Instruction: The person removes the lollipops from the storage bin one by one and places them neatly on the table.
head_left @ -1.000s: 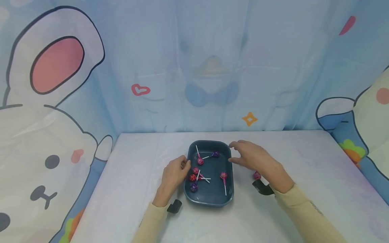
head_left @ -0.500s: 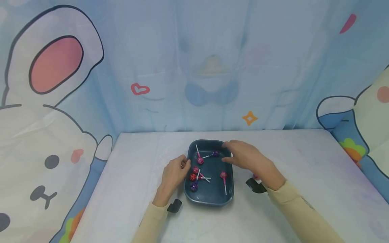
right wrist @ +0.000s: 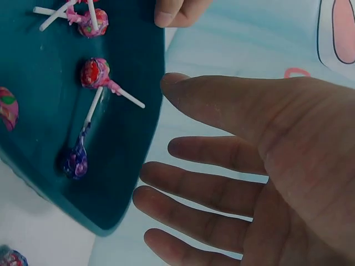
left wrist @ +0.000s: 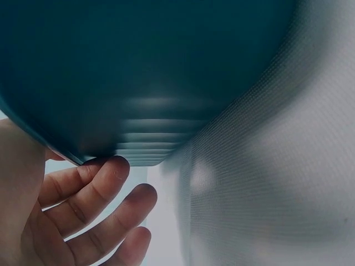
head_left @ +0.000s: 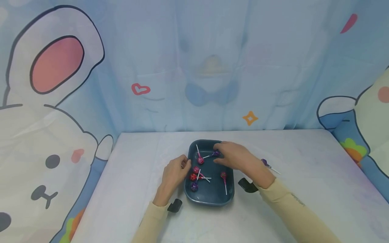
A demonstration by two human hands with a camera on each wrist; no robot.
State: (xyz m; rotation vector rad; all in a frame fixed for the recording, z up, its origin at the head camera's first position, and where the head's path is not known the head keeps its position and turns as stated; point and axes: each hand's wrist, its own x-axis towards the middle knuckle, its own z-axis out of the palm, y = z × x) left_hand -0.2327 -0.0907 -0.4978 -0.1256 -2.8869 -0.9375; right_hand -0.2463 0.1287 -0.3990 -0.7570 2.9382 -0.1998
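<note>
A dark teal plastic tray [head_left: 209,203] stands on the table with several wrapped lollipops inside. My left hand [head_left: 174,173] holds its left rim; in the left wrist view the fingers [left wrist: 113,172] lie against the outer wall [left wrist: 138,55]. Over the tray's far right part hovers my right hand [head_left: 238,157], thumb and fingers spread with nothing between them. Nearest to it are a purple lollipop [head_left: 216,153] and a pink one [head_left: 200,160] at the far end. A pink lollipop [head_left: 223,175] lies alone on the right; a red one [head_left: 192,176] and a purple one [head_left: 194,186] cluster at the left.
Outside the tray, a purple lollipop [head_left: 264,162] lies on the white table [head_left: 304,189] beyond the right forearm. Part of a lollipop [right wrist: 12,257] outside the tray also shows in the right wrist view. A blue cartoon curtain [head_left: 158,111] hangs behind the table.
My right hand has moved left from the tray's right rim to over its inside. The purple lollipop on the table has come into sight behind the right wrist. My left hand stays put.
</note>
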